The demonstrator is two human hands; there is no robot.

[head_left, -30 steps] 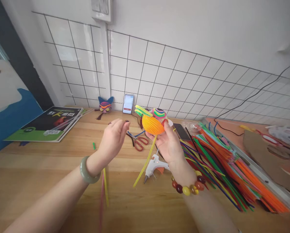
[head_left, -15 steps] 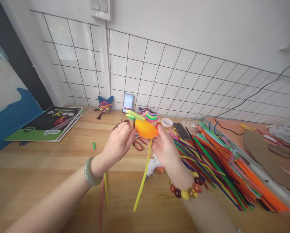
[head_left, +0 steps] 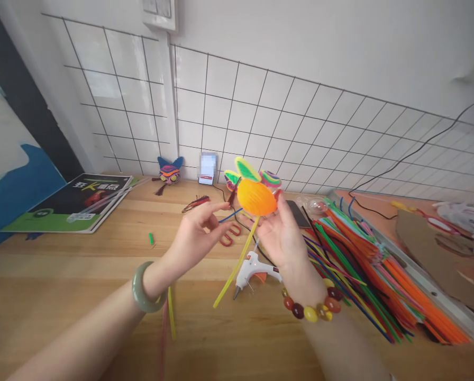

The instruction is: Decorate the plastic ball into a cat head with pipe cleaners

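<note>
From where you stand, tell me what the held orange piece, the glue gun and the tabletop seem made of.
Orange piece: probably fuzzy pipe cleaners, going by its soft parallel ridges.
Glue gun: apparently hard white plastic, smooth and moulded-looking.
Tabletop: wood or wood-look laminate, showing pale grain and slight sheen.

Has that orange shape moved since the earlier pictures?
Yes: the orange shape, in the right hand, has moved up and to the right in the view, judged against the upright lit phone.
</note>
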